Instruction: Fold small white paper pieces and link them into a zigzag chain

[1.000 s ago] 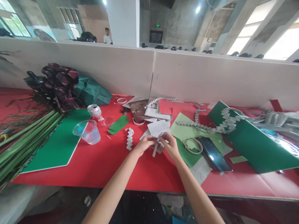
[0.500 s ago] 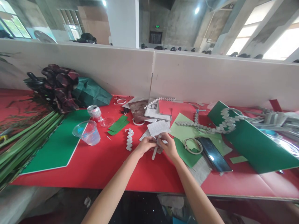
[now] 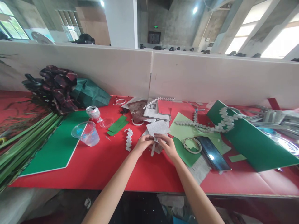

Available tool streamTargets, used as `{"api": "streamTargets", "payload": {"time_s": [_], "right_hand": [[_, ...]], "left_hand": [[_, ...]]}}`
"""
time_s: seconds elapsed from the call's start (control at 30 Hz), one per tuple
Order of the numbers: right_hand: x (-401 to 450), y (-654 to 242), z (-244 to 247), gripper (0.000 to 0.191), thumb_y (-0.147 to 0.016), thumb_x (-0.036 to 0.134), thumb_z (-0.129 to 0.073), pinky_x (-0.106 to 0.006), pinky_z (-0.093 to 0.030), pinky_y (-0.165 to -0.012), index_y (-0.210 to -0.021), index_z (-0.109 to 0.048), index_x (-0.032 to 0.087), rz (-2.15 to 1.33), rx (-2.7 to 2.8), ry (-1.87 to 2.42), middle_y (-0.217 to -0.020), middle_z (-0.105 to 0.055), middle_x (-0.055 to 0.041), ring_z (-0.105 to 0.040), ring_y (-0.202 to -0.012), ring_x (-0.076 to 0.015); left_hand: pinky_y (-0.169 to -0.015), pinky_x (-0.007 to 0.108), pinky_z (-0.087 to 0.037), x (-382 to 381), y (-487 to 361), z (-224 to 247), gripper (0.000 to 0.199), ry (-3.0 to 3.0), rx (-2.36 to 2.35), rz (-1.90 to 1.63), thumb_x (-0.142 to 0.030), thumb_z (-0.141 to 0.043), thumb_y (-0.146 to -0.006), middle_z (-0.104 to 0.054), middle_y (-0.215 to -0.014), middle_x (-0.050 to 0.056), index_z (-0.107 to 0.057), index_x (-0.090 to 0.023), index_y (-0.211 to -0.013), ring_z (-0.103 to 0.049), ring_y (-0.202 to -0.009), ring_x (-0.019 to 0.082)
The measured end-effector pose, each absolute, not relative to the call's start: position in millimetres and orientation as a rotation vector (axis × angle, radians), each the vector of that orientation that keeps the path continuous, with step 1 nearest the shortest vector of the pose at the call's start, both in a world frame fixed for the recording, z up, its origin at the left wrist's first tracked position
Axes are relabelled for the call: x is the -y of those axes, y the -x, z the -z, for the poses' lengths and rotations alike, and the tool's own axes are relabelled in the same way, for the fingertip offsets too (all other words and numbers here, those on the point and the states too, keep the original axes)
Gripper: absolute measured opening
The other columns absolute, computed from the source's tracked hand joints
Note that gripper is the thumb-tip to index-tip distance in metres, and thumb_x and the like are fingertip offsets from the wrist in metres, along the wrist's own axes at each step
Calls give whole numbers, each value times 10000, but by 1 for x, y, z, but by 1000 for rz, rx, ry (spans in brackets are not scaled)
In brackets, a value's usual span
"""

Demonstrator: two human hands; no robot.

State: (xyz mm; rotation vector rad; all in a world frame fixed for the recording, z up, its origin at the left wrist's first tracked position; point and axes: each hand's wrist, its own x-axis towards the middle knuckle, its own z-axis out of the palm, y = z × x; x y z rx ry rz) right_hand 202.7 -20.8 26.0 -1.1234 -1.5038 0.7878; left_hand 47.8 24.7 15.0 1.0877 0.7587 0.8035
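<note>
Over the red table [image 3: 102, 168], my left hand [image 3: 144, 144] pinches a small folded paper strip [image 3: 153, 150] whose end hangs down between the hands. My right hand [image 3: 166, 143] touches the same strip from the other side, its fingers closed around the upper part. Fingers hide part of the strip. A printed white sheet [image 3: 157, 127] lies just beyond both hands. To the left of my left hand lies a short zigzag paper chain [image 3: 129, 140].
At left are a plastic cup [image 3: 87, 133], a can [image 3: 93, 112] and long green leaves [image 3: 30, 143]. Rolls of tape [image 3: 192, 145], a phone [image 3: 213, 154], a longer paper chain [image 3: 207, 127] and a standing green board [image 3: 254, 146] are at right. A white partition [image 3: 210, 77] stands behind.
My right fingers have spread slightly and shifted over the strip, and the strip's hanging end has moved up a little. The whole view has shifted slightly.
</note>
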Motion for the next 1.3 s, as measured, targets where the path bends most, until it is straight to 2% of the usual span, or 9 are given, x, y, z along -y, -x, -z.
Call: {"api": "streamTargets", "payload": {"time_s": [0.17,0.5,0.73,0.9,1.1,1.3], "right_hand": [[18,-204,-21,234,-828,318,-560,-308,-504,-751,-987,-681,195,-809,1419,1181,-959,-702,-63,-644,-837,-201],[15,-204,-17,187,-801,242,-542,-313,-502,-761,-943,-655,198,-730,1475,1189,-925,-687,-55,-640,-823,-192],[14,-205,-14,187,-797,250,-549,-314,-502,-759,-953,-639,198,-670,1500,1198,-876,-676,-46,-635,-803,-186],[14,-203,-17,223,-836,313,-526,-290,-490,-726,-1003,-620,200,-774,1456,1190,-929,-654,-53,-615,-825,-181],[13,-203,-18,187,-837,349,-524,-252,-434,-632,-873,-606,185,-901,1402,1196,-763,-588,-17,-538,-688,-142],[14,-202,-19,185,-805,370,-558,-232,-388,-536,-828,-571,187,-998,1333,1186,-707,-544,-2,-482,-607,-124]], "left_hand": [[-638,294,-524,-25,-48,-13,156,-1151,-745,-805,-210,-662,-679,-647,-749,29,-626,-148,-818,-636,-692,168],[-596,262,-505,-24,-50,-11,140,-1236,-796,-817,-196,-651,-675,-633,-722,14,-625,-163,-808,-624,-676,159],[-570,244,-493,-22,-52,-14,148,-1308,-802,-876,-275,-673,-702,-615,-672,10,-602,-153,-749,-612,-648,153],[-606,243,-482,-22,-52,-14,93,-1445,-824,-946,-239,-615,-731,-626,-689,16,-602,-147,-740,-605,-655,144],[-560,214,-423,-21,-52,-15,32,-1542,-870,-960,-177,-583,-694,-596,-638,-3,-590,-147,-700,-571,-610,127],[-565,214,-408,-22,-52,-13,15,-1626,-894,-980,-162,-573,-678,-584,-625,-10,-583,-150,-680,-551,-603,121]]}}
